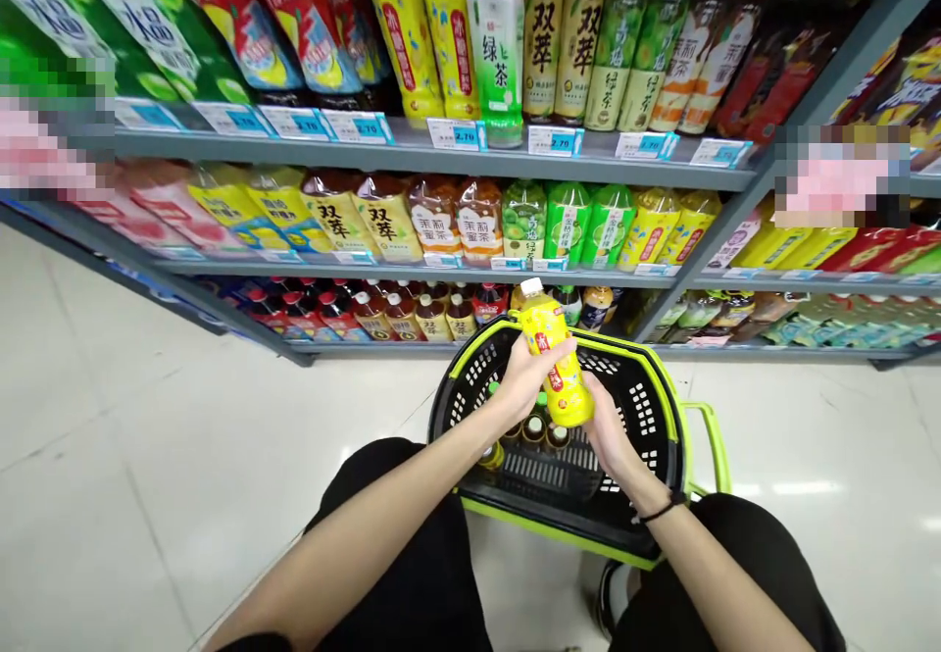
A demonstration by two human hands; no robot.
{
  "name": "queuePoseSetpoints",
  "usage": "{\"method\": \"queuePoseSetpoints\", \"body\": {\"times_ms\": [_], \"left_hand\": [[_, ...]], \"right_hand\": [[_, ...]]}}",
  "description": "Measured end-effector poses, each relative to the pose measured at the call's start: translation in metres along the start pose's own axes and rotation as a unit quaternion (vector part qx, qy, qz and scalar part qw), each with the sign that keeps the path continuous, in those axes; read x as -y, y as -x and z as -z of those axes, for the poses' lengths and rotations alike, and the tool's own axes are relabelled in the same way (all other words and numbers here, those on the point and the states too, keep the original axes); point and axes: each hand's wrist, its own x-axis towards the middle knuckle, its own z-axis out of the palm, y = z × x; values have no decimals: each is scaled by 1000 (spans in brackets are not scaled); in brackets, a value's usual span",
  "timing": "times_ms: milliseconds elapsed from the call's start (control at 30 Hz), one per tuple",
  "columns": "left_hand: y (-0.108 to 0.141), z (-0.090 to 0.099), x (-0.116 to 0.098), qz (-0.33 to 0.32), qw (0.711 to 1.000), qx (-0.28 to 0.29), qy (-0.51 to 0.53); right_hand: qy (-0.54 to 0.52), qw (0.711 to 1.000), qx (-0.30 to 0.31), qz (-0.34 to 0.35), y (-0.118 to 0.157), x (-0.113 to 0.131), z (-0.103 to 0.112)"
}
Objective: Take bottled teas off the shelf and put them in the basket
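Observation:
A yellow drink bottle (565, 389) with a white cap and a red label is held tilted between both hands, above a shopping basket. My left hand (525, 376) is closed around its middle. My right hand (604, 422) grips its lower end from the right. Below is the black shopping basket (559, 525) with a lime-green rim and handle. Inside it, at the left, stand several bottles (534, 426) with pale or green caps, partly hidden by my left hand and arm.
Store shelves (412, 149) packed with bottled drinks rise in front, with price tags (457, 133) along their edges. Bottles with red and white caps (394, 314) fill the bottom shelf. My knees (397, 554) flank the basket on a pale tiled floor (110, 417).

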Motion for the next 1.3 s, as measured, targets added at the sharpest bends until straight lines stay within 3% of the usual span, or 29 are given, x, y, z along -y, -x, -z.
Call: {"method": "queuePoseSetpoints", "body": {"times_ms": [200,300,400,500,600,667,767,833,900,1067,1200,1300], "left_hand": [[13,2,-30,-92,987,132,-26],[17,8,-41,-139,965,212,-64],[20,10,-45,-151,949,262,-88],[25,7,-46,-154,950,252,-99],[28,5,-47,-165,954,223,-111],[27,6,-48,-187,954,197,-126],[21,12,-46,-243,945,128,-176],[15,16,-44,-268,937,81,-210],[12,18,-42,-270,936,58,-220],[17,17,-44,-241,941,124,-202],[25,15,-45,-227,936,202,-177],[27,13,-44,-235,930,218,-180]], "right_hand": [[-60,994,60,-64,11,6,-6],[-87,981,134,-112,9,3,1],[-100,949,233,-186,7,-3,11],[-97,924,301,-216,7,-7,16],[-90,920,318,-209,9,-4,11],[-87,940,280,-172,11,-2,4],[-77,980,171,-65,11,0,-5],[-65,991,118,-2,9,-2,-8],[-57,993,102,20,9,-6,-8],[-94,983,143,-70,11,-13,-5],[-128,952,232,-155,12,-17,1],[-136,927,300,-181,10,-20,6]]}}
